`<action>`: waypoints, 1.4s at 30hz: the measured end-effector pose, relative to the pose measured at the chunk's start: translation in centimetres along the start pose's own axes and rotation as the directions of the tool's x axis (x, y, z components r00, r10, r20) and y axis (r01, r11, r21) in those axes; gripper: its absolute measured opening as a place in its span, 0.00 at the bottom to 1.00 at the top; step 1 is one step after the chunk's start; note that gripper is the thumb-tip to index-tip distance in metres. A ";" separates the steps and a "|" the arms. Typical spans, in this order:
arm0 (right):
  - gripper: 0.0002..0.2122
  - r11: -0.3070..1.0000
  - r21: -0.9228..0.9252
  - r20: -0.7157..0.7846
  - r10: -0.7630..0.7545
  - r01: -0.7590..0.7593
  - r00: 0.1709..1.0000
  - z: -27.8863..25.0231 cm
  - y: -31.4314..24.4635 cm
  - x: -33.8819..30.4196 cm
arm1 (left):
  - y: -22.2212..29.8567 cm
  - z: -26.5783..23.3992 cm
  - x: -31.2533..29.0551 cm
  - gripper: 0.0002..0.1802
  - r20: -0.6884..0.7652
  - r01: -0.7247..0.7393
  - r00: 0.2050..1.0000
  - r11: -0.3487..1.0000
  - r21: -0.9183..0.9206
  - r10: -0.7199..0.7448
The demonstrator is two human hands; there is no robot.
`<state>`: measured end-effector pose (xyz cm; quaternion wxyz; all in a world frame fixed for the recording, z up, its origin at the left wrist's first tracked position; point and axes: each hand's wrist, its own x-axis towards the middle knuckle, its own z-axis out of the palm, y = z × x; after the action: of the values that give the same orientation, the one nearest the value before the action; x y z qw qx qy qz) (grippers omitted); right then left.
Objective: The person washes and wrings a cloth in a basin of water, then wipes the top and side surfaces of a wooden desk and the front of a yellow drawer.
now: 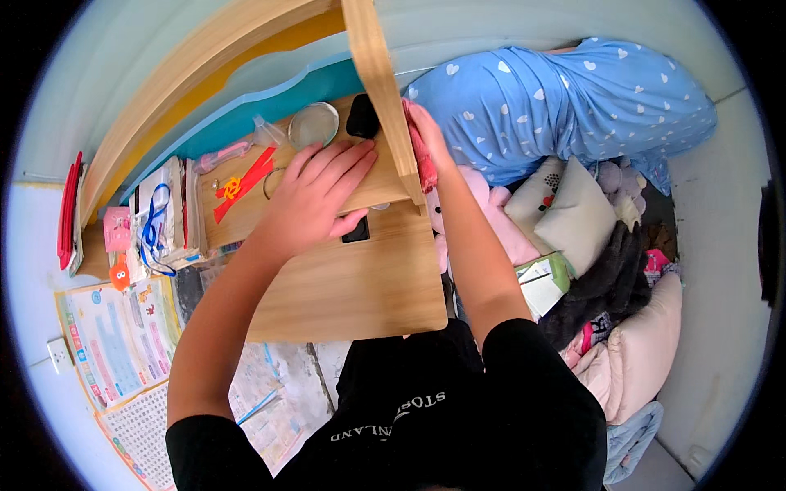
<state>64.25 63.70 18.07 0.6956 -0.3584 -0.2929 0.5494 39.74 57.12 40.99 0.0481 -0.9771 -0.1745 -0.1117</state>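
Note:
My left hand [323, 192] rests on the wooden shelf [221, 229] of a desk, palm down and fingers stretched out, with nothing seen in it. A thin ring-shaped item [268, 184] shows beside its fingers. Just beyond the fingertips are a round clear disc or lid [313, 124] and a small black object [363, 116]. At the outer side of the wooden upright [385, 90], my right hand [427, 135] presses a pinkish-red cloth [421, 164] against the wood. Its fingertips are partly hidden.
Left on the shelf are a red ribbon [258, 176], a pink tube [221, 155], books [192, 204] and a blue lanyard [150, 225]. A desktop [352, 286] extends below. To the right lie a blue heart-patterned bundle [565, 106], cushions [577, 217] and a folded pink quilt [647, 352].

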 end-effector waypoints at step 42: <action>0.19 -0.352 -0.729 0.532 0.248 0.587 0.810 52.3 -16.6 2.7 | -1.2 0.8 -3.3 0.37 -0.234 -0.013 0.968 0.905 -0.425 -0.096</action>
<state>32.15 73.30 61.59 0.0801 -0.5502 -0.8310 0.0192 36.49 57.27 39.52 -0.1457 -0.9384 -0.1597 -0.2695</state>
